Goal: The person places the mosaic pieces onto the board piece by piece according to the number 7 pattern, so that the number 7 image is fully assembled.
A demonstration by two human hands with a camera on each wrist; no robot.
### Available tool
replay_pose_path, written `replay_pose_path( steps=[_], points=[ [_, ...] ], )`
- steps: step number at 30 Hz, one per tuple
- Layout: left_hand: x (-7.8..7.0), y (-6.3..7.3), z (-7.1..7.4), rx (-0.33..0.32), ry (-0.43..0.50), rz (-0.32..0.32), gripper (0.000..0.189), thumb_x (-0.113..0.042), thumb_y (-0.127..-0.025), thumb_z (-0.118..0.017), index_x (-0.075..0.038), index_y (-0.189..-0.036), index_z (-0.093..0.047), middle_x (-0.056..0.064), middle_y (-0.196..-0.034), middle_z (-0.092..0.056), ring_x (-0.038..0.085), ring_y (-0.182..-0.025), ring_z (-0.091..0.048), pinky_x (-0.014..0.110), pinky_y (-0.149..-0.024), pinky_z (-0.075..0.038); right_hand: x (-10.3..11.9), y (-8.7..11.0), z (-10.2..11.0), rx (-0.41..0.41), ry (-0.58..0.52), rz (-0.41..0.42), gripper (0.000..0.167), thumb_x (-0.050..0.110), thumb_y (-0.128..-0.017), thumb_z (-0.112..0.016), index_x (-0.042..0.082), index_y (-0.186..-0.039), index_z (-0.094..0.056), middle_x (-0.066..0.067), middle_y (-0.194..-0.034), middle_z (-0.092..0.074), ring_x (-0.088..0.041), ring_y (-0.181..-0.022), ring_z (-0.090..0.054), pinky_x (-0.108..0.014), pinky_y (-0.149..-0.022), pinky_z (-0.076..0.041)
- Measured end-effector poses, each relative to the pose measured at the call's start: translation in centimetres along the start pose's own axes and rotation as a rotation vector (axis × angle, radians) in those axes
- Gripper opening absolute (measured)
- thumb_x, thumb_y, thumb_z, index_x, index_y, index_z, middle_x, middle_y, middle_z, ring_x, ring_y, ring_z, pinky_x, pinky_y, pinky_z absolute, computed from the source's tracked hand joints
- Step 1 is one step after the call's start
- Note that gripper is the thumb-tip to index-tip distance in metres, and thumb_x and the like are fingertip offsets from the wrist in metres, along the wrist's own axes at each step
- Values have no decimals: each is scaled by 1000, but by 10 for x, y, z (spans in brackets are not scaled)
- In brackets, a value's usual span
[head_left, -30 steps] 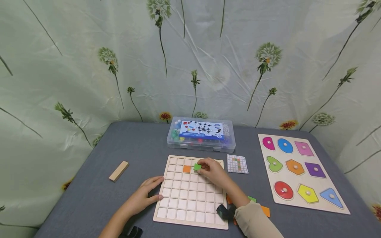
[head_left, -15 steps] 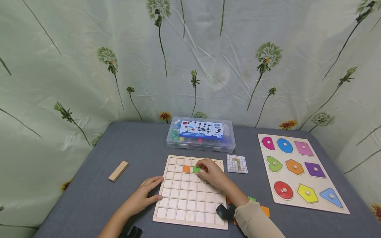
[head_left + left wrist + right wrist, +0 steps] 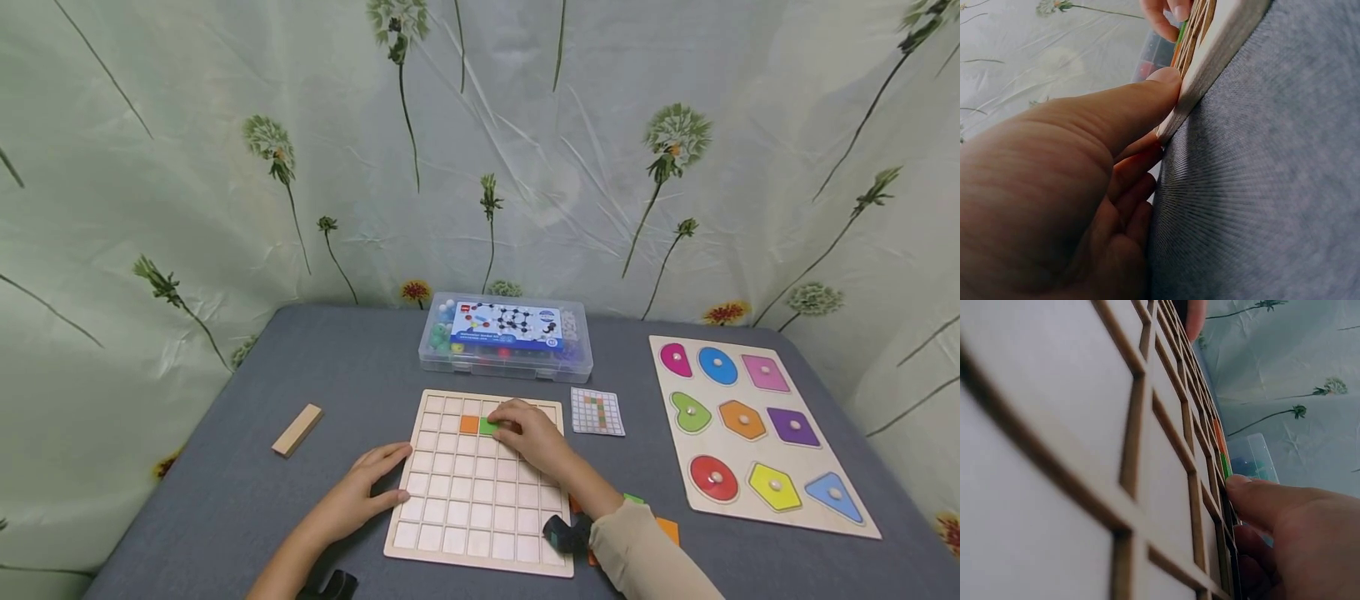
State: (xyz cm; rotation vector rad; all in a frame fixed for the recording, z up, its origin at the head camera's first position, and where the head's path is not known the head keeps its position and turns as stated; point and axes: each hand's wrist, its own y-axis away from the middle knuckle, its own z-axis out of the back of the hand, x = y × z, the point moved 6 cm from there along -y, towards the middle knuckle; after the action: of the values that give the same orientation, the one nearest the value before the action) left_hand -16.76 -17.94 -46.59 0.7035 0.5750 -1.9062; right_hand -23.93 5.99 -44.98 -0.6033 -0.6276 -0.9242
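A wooden grid board (image 3: pixel 465 517) lies on the grey table, with an orange square tile (image 3: pixel 469 425) in a cell of its second row. Directly right of that, a green square tile (image 3: pixel 487 427) sits at the neighbouring cell, partly covered by my right hand (image 3: pixel 531 433). Thumb and fingers of this hand are bent at the green tile; in the right wrist view the thumb (image 3: pixel 1239 482) reaches its edge. My left hand (image 3: pixel 367 487) rests along the board's left edge, fingers spread. Its thumb tip (image 3: pixel 1166 76) touches the edge in the left wrist view.
A small pattern card (image 3: pixel 597 412) lies right of the board, below a clear plastic kit box (image 3: pixel 506 367). Loose orange tiles (image 3: pixel 667 529) and green ones lie by my right forearm. A shape puzzle (image 3: pixel 753 450) is at right, a wooden block (image 3: pixel 297 430) at left.
My right hand has moved the green tile slightly left, from a tilted hold to lying flat beside the orange tile. My left hand has stayed at the board's edge.
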Motion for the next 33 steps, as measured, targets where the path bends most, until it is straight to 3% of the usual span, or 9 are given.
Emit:
replay_pose_path(
  steps=[5, 10, 14, 17, 23, 27, 33],
  points=[
    [0, 0, 1, -2, -9, -1, 69, -44, -80, -62, -7, -135, -42, 8, -135, -40, 33, -124, -31, 54, -93, -29, 2, -1, 0, 4, -1, 4, 18, 12, -83, -65, 12, -101, -68, 2, -106, -57, -14, -88, -54, -30, -72, -44],
    [0, 0, 0, -5, -3, -3, 68, -42, -80, -63, -6, -135, -42, 9, -135, -40, 33, -124, -31, 54, -93, -29, 3, 0, 4, 11, -41, -36, 22, 14, -83, -66, 13, -105, -67, 3, -107, -57, -14, -90, -53, -32, -75, -44],
    [0, 0, -2, 2, 4, -6, 68, -42, -81, -62, -6, -135, -42, 9, -135, -39, 34, -124, -31, 54, -93, -29, 11, 4, 18, -7, -126, -60, 29, 14, -83, -65, 10, -112, -63, 0, -108, -57, -15, -86, -54, -31, -72, -45],
    [0, 0, -3, 4, 3, -4, 68, -42, -81, -62, -6, -135, -42, 9, -135, -40, 33, -124, -31, 54, -93, -29, 20, 10, 34, -38, -138, -32, 32, 15, -83, -65, 9, -114, -61, -5, -108, -58, -18, -87, -53, -30, -72, -45],
    [-1, 0, -1, -4, -2, -12, 67, -41, -81, -63, -5, -134, -42, 9, -135, -40, 33, -124, -31, 54, -93, -29, 26, 36, 62, -111, -76, 5, 37, 16, -81, -67, 7, -116, -60, -5, -109, -59, -21, -93, -54, -34, -76, -46],
    [-2, 1, 1, -9, -9, -14, 67, -41, -81, -63, -5, -134, -43, 10, -134, -40, 34, -123, -32, 55, -93, -29, 17, 59, 70, -141, -26, -35, 39, 15, -78, -70, 9, -115, -60, 0, -108, -59, -18, -93, -55, -35, -78, -46],
    [-1, 0, 0, -3, -1, -2, 67, -41, -81, -63, -6, -135, -42, 9, -135, -40, 34, -124, -31, 55, -93, -28, -4, 91, 67, -111, -40, -163, 41, 15, -76, -72, 11, -115, -60, 1, -107, -59, -19, -94, -55, -38, -80, -46]
  ],
)
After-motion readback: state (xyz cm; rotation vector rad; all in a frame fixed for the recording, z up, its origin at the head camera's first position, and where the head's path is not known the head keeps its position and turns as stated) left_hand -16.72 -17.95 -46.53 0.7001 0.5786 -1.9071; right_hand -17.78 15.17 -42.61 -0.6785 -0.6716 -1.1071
